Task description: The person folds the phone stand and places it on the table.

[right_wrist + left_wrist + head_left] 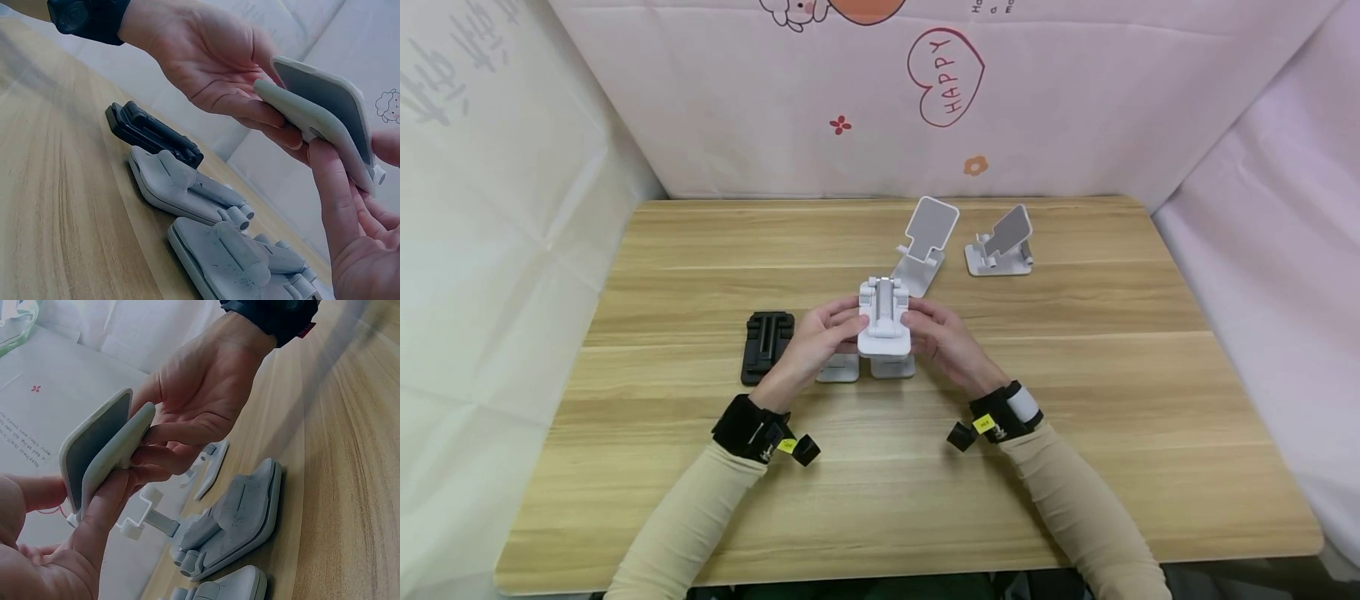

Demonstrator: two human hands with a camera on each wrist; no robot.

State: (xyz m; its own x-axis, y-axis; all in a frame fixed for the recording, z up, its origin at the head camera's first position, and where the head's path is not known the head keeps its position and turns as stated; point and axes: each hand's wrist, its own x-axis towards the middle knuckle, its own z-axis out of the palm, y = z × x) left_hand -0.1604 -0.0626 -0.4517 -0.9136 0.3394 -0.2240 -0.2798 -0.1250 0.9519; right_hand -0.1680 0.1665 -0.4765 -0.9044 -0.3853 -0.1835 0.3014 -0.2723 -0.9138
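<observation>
A white folding phone stand [884, 343] is held up between both hands, above the table. My left hand [820, 337] grips its left side, thumb on the near face and fingers behind. On the opposite side my right hand [951, 343] pinches it in the same way. In the right wrist view the held stand's two plates [325, 115] lie nearly parallel, with a narrow wedge between them. Below and partly hidden by the hands are two folded light stands, a left one [838, 369] and a right one [892, 367].
A folded black phone stand [766, 350] lies left of the left hand. Behind the held stand, an unfolded white stand [931, 229] leans up with a grey pad. Another unfolded stand [1003, 242] stands farther right. The wooden table [880, 517] meets a printed cloth [745, 125] at the back.
</observation>
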